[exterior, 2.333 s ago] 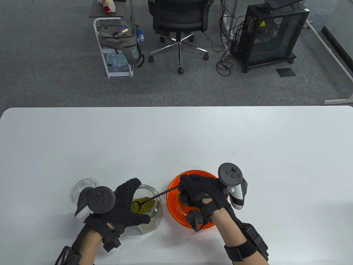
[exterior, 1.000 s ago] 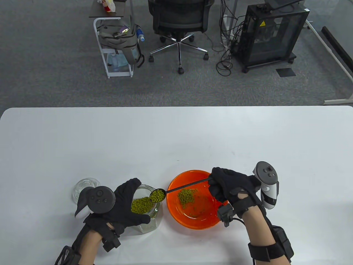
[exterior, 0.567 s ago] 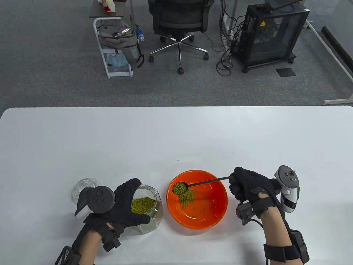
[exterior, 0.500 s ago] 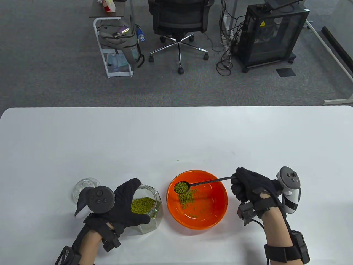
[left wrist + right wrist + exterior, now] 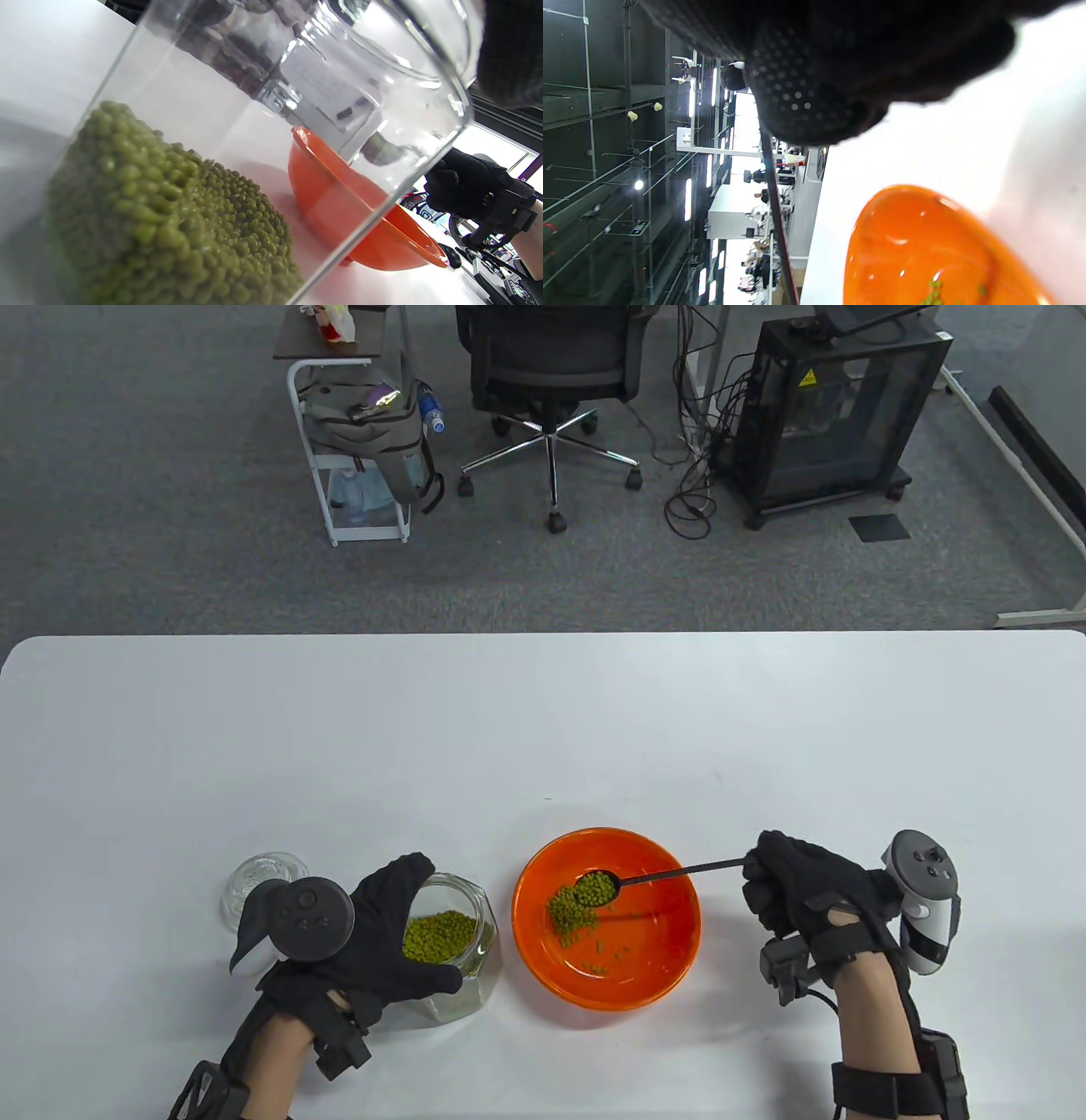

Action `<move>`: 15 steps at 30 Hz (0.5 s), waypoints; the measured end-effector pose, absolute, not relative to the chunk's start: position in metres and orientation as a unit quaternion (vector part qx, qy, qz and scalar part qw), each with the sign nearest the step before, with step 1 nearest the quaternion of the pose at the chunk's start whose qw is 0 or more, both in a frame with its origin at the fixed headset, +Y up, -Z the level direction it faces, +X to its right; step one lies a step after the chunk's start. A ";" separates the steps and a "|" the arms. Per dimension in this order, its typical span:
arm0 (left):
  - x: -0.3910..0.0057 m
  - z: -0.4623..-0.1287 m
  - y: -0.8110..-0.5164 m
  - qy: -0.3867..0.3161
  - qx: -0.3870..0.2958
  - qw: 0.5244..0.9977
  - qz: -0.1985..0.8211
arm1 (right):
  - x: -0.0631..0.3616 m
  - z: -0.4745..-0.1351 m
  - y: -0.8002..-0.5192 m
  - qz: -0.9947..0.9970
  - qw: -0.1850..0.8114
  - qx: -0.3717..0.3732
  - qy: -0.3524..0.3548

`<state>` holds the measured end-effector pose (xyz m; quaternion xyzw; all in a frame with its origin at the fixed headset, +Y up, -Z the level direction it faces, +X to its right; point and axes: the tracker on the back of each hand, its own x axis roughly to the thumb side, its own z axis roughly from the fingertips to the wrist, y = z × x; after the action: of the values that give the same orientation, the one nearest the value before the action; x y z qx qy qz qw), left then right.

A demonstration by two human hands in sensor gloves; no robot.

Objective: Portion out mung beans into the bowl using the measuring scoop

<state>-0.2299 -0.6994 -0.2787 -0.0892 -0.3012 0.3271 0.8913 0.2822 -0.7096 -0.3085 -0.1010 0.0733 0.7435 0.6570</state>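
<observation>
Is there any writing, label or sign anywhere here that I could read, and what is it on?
No words can be read.
Yellow warning triangle on the black cabinet: a sign only, its symbol too small to tell.
Packet on the side table: print too small.
Jar, bowl, scoop: no markings show.

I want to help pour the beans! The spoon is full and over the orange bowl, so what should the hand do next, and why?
Probably tip it. The right hand holds the measuring scoop heaped with mung beans over the orange bowl, beside the pile already there. Rolling the wrist should drop them in, while the left hand steadies the jar.
</observation>
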 end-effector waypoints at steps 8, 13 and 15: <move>-0.230 -0.278 -0.700 -0.300 -0.088 0.891 0.328 | 0.275 -0.301 -0.694 0.815 0.570 -0.106 0.014; -0.230 -0.278 -0.700 -0.301 -0.089 0.891 0.328 | 0.264 -0.296 -0.682 0.848 0.524 -0.080 -0.022; -0.230 -0.278 -0.700 -0.300 -0.088 0.891 0.327 | 0.260 -0.293 -0.677 0.858 0.505 -0.080 -0.041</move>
<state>-0.2300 -0.6997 -0.2783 -0.0884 -0.3005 0.3274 0.8914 0.2599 -0.6774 -0.2928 -0.0799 -0.0407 0.8583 0.5053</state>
